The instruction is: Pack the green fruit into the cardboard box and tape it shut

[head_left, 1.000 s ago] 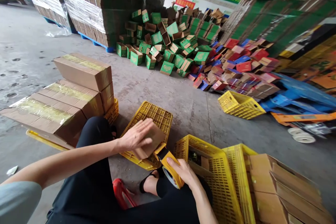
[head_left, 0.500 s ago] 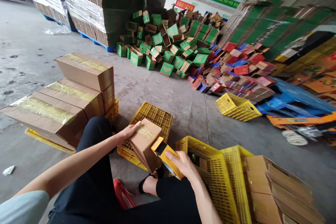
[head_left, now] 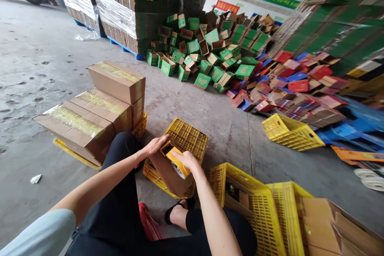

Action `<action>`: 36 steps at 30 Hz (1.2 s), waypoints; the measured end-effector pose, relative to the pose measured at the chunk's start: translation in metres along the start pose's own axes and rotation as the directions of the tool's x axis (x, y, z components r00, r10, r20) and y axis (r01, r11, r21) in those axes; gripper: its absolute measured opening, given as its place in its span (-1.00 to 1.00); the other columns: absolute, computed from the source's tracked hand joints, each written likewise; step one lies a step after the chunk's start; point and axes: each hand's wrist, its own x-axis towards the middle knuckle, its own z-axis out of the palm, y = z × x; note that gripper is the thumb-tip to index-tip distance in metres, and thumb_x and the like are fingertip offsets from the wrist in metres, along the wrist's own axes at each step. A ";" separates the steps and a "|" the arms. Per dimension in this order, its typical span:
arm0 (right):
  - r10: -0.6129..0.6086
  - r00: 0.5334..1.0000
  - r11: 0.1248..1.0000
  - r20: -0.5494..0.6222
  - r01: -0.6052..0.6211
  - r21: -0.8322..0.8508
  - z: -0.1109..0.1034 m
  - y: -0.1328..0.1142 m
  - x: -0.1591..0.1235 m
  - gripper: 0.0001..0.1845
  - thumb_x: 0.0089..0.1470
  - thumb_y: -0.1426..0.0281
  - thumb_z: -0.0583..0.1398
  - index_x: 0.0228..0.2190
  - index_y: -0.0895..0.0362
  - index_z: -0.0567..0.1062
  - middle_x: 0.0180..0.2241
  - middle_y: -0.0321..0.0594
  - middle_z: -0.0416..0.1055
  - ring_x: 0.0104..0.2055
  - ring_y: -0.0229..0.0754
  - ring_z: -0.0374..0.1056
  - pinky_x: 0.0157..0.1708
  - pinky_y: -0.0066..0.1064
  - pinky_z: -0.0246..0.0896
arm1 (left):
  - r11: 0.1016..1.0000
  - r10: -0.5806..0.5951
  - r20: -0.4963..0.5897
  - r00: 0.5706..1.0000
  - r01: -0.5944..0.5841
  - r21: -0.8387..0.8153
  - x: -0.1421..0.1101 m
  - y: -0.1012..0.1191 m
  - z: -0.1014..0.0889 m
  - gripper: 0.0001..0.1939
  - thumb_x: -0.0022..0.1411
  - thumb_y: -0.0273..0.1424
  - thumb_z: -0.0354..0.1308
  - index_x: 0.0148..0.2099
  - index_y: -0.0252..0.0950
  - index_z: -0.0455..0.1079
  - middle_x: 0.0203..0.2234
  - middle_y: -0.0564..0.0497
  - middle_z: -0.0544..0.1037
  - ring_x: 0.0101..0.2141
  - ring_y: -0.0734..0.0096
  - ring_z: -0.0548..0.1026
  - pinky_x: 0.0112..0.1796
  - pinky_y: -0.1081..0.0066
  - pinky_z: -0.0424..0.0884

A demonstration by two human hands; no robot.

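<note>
A small cardboard box (head_left: pixel 170 174) stands tilted on an upturned yellow plastic crate (head_left: pixel 193 134) in front of my knees. My left hand (head_left: pixel 156 146) grips the box at its upper far left edge, steadying it. My right hand (head_left: pixel 187 161) is closed around a yellow tape dispenser (head_left: pixel 179 163), whose pale tape roll shows underneath. The dispenser's head lies against the top of the box, close to my left fingertips. Hand and dispenser cover most of the box's top face.
Taped cartons (head_left: pixel 99 106) are stacked at left. At right stand a yellow crate (head_left: pixel 246 192) with dark contents and a stack of open cardboard boxes (head_left: pixel 327 224). A red stool (head_left: pixel 147 222) is below me. Heaped green boxes (head_left: pixel 202 81) and a tilted yellow crate (head_left: pixel 291 132) lie beyond.
The tape dispenser has moved up and left from beside the box onto its top. My left hand went from spread over the box to gripping its edge. The view has swung slightly left.
</note>
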 end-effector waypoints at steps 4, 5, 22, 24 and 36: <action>0.034 0.997 0.999 0.070 -0.032 -0.018 0.011 -0.018 0.028 -0.36 0.32 -0.06 0.16 -0.48 0.26 0.51 -0.65 -0.13 0.43 -0.54 -0.15 0.46 -0.45 -0.39 0.41 | 0.993 0.066 0.027 0.997 -0.068 0.098 -0.001 -0.020 -0.005 -0.18 0.37 0.26 -0.09 0.27 -0.25 0.51 0.42 -0.04 0.31 0.48 0.12 0.07 0.46 0.23 -0.14; 0.043 0.996 0.999 0.082 -0.041 -0.030 0.012 -0.020 0.032 -0.36 0.32 -0.06 0.16 -0.48 0.26 0.51 -0.65 -0.12 0.43 -0.54 -0.15 0.46 -0.44 -0.38 0.41 | 0.990 0.066 0.029 0.997 -0.069 0.122 -0.002 -0.025 -0.006 -0.16 0.39 0.26 -0.15 0.30 -0.25 0.48 0.43 -0.04 0.29 0.48 0.13 0.06 0.46 0.21 -0.15; 0.116 0.983 0.981 0.141 -0.091 -0.172 0.021 -0.022 0.042 -0.39 0.25 -0.08 0.22 -0.51 0.20 0.57 -0.65 -0.04 0.47 -0.52 -0.03 0.51 -0.49 -0.33 0.44 | 0.982 0.029 0.135 0.990 -0.054 0.183 -0.033 -0.058 -0.009 -0.03 0.44 0.29 -0.34 0.54 -0.31 0.11 0.52 -0.12 0.04 0.51 0.07 -0.10 0.46 0.10 -0.15; 0.093 0.987 0.981 0.131 -0.068 -0.184 0.021 -0.023 0.041 -0.40 0.25 -0.07 0.22 -0.52 0.19 0.57 -0.67 -0.06 0.46 -0.52 -0.04 0.51 -0.50 -0.36 0.40 | 0.958 0.034 0.246 0.969 -0.102 0.269 -0.037 -0.066 -0.013 -0.04 0.46 0.27 -0.31 0.59 -0.30 -0.05 0.53 -0.17 -0.05 0.52 0.02 -0.15 0.44 -0.01 -0.11; 0.054 0.984 0.997 0.173 -0.042 -0.069 0.021 -0.011 0.027 -0.41 0.24 -0.09 0.20 -0.46 0.19 0.55 -0.58 -0.02 0.50 -0.54 -0.04 0.49 -0.45 -0.24 0.48 | 0.857 0.019 0.434 0.901 -0.238 0.457 -0.033 -0.073 -0.028 0.07 0.41 0.30 -0.12 0.61 -0.19 -0.46 0.54 -0.27 -0.30 0.50 -0.20 -0.31 0.39 -0.25 -0.25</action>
